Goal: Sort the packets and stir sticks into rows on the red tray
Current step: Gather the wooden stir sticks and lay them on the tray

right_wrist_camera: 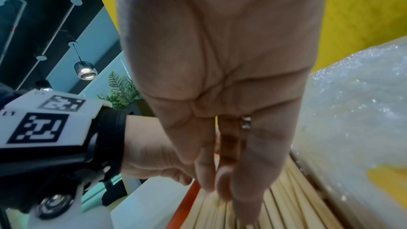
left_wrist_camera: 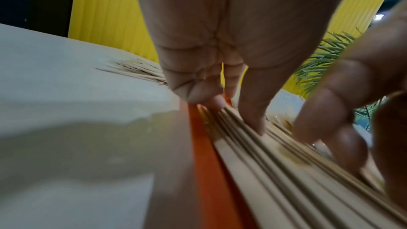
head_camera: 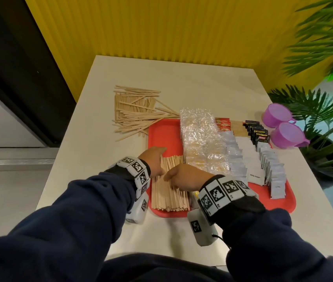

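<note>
Stir sticks (head_camera: pixel 169 184) on the red tray's (head_camera: pixel 161 135) near left get squared by both hands, fingers (left_wrist_camera: pixel 253 111) straight and together; next, fetch the loose pile (head_camera: pixel 135 110) beyond.

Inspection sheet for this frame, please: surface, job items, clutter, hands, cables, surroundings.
Surface: white table, red tray on it.
Job's things: stir sticks in a row at the tray's left; loose sticks on the table; packets in rows.
Clutter: two purple cups.
Hands: left hand and right hand, fingers straight, press the stick row.
Cables: black cord at the right wrist.
Surroundings: yellow wall, plants.
</note>
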A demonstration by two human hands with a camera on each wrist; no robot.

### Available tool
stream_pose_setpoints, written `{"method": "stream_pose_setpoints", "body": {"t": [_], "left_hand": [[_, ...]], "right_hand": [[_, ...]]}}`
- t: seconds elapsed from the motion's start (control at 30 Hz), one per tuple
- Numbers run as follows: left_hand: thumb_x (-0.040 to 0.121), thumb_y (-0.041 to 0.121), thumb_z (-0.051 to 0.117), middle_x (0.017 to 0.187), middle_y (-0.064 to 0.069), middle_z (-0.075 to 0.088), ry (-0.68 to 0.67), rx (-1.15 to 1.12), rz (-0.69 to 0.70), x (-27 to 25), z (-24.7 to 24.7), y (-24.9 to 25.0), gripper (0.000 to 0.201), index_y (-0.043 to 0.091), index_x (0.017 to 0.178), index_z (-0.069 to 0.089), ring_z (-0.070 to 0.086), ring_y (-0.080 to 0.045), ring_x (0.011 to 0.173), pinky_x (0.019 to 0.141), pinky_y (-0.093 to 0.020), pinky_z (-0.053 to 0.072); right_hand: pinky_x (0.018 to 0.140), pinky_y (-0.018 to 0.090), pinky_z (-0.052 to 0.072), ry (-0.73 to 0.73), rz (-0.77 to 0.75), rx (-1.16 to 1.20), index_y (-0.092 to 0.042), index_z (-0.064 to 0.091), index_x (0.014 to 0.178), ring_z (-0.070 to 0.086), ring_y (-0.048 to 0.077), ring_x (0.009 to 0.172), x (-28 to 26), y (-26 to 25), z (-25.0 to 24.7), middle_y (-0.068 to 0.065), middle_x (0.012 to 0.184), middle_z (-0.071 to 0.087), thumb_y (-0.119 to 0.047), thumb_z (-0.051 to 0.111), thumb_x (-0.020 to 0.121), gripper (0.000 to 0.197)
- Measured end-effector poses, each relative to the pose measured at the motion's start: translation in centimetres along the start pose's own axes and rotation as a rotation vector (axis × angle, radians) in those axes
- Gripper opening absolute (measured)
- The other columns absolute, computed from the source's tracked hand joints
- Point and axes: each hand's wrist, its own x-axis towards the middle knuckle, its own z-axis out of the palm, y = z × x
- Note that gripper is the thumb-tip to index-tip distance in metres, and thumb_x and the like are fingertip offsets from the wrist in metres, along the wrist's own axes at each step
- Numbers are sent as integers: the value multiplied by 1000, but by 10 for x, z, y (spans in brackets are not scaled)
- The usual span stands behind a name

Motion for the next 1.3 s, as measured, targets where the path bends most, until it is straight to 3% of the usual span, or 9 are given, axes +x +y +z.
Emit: {"method": "stream_pose_setpoints", "body": {"t": [0.13,0.27,0.37,0.47,0.63,0.77,0.93,1.1,1.3], "left_hand": [[81,15,69,150,-6,31,53,-13,-19,0,-3,-1,76,16,145,30,31,-20,137,109,-29,28],[82,17,69,150,-5,32,62,-7,-11,-2,-5,-4,70,15,143,35,31,-20,137,110,-29,26],[83,18,68,148,-6,35,43,-10,0,-5,-6,-5,67,14,142,36,33,-20,136,109,-27,25],[84,18,67,143,-6,41,44,-19,3,-8,-7,-4,62,12,139,41,39,-20,131,105,-25,29],[81,17,69,141,-4,42,108,-40,-46,-11,-7,-6,60,16,136,45,43,-19,128,102,-28,35],[79,15,69,122,-5,51,154,-23,-122,-17,-1,-6,41,18,116,53,56,-20,104,77,-24,41],[78,14,68,120,-4,53,140,-58,-137,-19,3,-6,43,17,117,51,56,-20,102,76,-24,41],[79,13,67,116,-3,57,127,-105,-143,-20,1,-7,41,17,118,51,57,-20,102,80,-27,44],[81,19,66,116,-3,58,189,-207,-182,-19,-22,-21,39,18,119,53,56,-21,105,85,-29,44]], "right_hand": [[86,19,37,-68,-33,-3,-10,56,128,48,19,120,-4,-2,5,6,135,52,-4,40,94,39],[66,13,40,-132,-52,28,-6,58,125,48,12,93,-4,-1,6,8,120,60,-6,45,94,35],[75,20,38,-161,-1,-15,-10,58,125,50,15,92,-4,-1,12,11,126,59,-13,46,94,33],[67,8,37,-185,-55,-28,-6,58,126,54,19,109,-7,0,9,7,131,56,-6,45,94,34],[70,16,43,-159,-28,23,-5,61,120,51,11,91,-9,6,1,10,123,61,-6,46,92,32],[78,26,44,-153,48,-35,-8,60,121,51,14,85,-3,10,11,13,120,62,-13,47,92,32],[62,15,39,-66,22,42,-2,58,124,46,3,65,-1,9,2,13,115,61,-4,40,94,35],[92,33,45,29,118,-51,-3,57,124,56,24,103,10,6,1,15,124,58,-8,44,92,35],[83,27,44,323,56,143,-7,59,119,57,25,102,19,-7,-26,12,122,59,-9,42,92,32]]}}
